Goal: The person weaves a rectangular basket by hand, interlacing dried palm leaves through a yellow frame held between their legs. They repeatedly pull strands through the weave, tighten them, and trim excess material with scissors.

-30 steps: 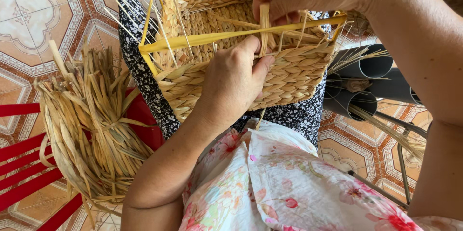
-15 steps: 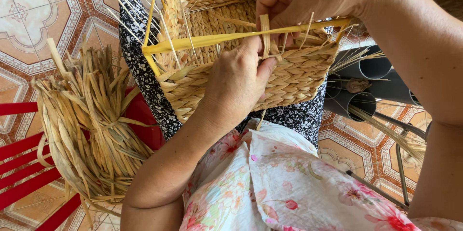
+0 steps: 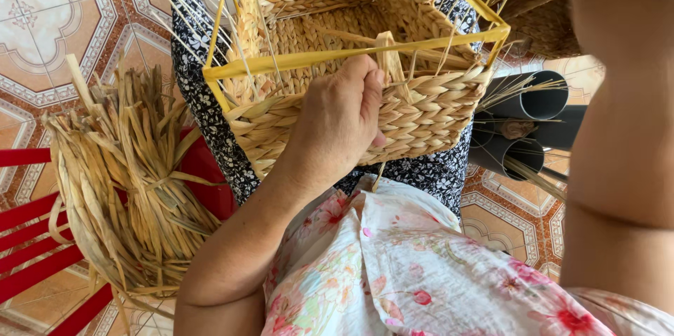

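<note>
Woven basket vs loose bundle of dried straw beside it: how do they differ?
The woven basket is plaited tight into a box on a yellow frame; the loose bundle is unwoven strands, tied around its middle. The left hand grips the basket wall; nothing touches the bundle. The basket rests on the lap, the bundle on a red chair. Both look like one tan fibre.

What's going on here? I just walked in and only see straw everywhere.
A person is weaving a basket of dried straw around a yellow frame, resting it on their lap. The left hand presses on the woven front wall and pinches a flat upright strand at the rim. The right arm is raised at the edge of view, its hand mostly out of sight. A bundle of loose straw lies on a red chair beside them.
</note>
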